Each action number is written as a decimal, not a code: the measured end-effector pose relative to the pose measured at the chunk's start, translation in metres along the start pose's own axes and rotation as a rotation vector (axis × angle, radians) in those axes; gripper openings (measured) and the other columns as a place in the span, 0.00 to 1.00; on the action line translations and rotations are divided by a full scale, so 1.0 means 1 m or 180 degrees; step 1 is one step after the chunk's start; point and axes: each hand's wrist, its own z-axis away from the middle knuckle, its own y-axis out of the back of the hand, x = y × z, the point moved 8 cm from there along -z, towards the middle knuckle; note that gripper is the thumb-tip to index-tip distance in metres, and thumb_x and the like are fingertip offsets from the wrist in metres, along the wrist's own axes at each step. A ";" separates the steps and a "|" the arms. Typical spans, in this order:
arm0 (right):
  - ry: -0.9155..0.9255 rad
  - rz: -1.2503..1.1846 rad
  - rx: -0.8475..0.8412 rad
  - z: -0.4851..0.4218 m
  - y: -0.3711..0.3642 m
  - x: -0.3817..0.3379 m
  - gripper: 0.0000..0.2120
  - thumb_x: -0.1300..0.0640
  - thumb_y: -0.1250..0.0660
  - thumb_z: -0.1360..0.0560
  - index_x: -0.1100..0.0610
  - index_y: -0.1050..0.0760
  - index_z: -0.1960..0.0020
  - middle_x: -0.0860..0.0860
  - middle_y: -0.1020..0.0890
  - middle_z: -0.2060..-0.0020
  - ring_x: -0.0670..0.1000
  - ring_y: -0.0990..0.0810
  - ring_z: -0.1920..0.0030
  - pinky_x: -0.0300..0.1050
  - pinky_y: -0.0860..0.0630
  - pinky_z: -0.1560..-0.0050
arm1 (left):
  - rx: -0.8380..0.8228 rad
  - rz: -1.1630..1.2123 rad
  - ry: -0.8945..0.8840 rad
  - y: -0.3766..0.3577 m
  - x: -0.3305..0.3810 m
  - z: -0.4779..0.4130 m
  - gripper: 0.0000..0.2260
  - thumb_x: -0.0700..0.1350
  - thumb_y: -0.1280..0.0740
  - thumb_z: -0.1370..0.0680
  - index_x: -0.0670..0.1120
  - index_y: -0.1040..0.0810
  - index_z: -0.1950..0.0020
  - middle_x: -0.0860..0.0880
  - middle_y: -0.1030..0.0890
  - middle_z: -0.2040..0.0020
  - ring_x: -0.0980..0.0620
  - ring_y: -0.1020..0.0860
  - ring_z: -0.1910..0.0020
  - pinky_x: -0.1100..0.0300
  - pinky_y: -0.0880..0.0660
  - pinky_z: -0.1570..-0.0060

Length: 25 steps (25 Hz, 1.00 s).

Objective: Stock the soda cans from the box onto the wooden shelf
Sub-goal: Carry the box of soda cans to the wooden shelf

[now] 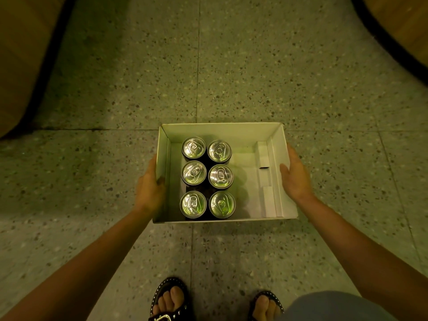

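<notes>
A white cardboard box (pixel 222 132) is below me, over the speckled floor. Several soda cans (pixel 207 178) stand upright in its left half in two rows, silver tops up. The right half of the box holds only folded cardboard flaps (pixel 266 181). My left hand (pixel 149 184) grips the left wall, with the thumb hooked over the rim. My right hand (pixel 296 177) holds the right wall, its thumb over the rim and its fingers down the outside. I cannot tell whether the box rests on the floor or is lifted.
Wooden surfaces with dark edges show in the top left corner (pixel 20 54) and top right corner (pixel 407 22). Terrazzo floor tiles (pixel 254 66) stretch ahead. My feet in black sandals (pixel 169 300) stand just behind the box.
</notes>
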 end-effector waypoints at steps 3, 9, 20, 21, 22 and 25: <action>0.0085 -0.0002 0.0039 -0.001 0.015 -0.016 0.27 0.69 0.45 0.23 0.55 0.42 0.26 0.58 0.25 0.36 0.59 0.25 0.38 0.43 0.32 0.40 | 0.0005 0.0052 -0.0090 0.012 0.018 0.000 0.25 0.33 0.44 0.21 0.48 0.42 0.26 0.39 0.29 0.33 0.37 0.29 0.35 0.42 0.30 0.37; 0.0247 -0.0086 0.0134 0.019 0.127 -0.140 0.25 0.69 0.45 0.22 0.57 0.41 0.27 0.57 0.27 0.34 0.53 0.27 0.39 0.40 0.35 0.41 | 0.0101 0.0172 -0.0372 0.116 0.145 0.052 0.25 0.32 0.43 0.23 0.48 0.39 0.27 0.43 0.29 0.32 0.43 0.30 0.33 0.50 0.32 0.37; 0.0539 0.0203 0.0143 0.124 0.431 -0.490 0.25 0.69 0.44 0.24 0.54 0.38 0.29 0.54 0.27 0.34 0.56 0.28 0.35 0.40 0.35 0.42 | 0.0150 0.0154 -0.0538 0.412 0.464 0.248 0.27 0.31 0.43 0.24 0.51 0.38 0.28 0.44 0.27 0.33 0.41 0.30 0.33 0.44 0.33 0.35; 0.0593 0.0240 0.0151 0.133 0.456 -0.522 0.25 0.68 0.44 0.24 0.54 0.38 0.29 0.54 0.26 0.34 0.56 0.28 0.35 0.40 0.35 0.42 | 0.0177 0.0135 -0.0601 0.436 0.492 0.264 0.27 0.31 0.43 0.24 0.51 0.37 0.28 0.44 0.26 0.34 0.41 0.29 0.33 0.45 0.32 0.35; 0.0639 0.0296 0.0185 0.140 0.480 -0.549 0.25 0.68 0.44 0.24 0.54 0.38 0.29 0.54 0.26 0.34 0.57 0.28 0.35 0.42 0.34 0.40 | 0.0212 0.0103 -0.0649 0.459 0.517 0.278 0.26 0.31 0.43 0.24 0.50 0.37 0.28 0.44 0.26 0.34 0.41 0.29 0.33 0.46 0.32 0.36; 0.0701 0.0543 0.0331 0.158 0.543 -0.624 0.25 0.66 0.43 0.24 0.52 0.38 0.29 0.56 0.26 0.34 0.61 0.28 0.36 0.53 0.31 0.37 | 0.0292 0.0067 -0.0780 0.522 0.583 0.311 0.24 0.32 0.41 0.24 0.49 0.34 0.30 0.43 0.25 0.35 0.40 0.29 0.35 0.46 0.30 0.38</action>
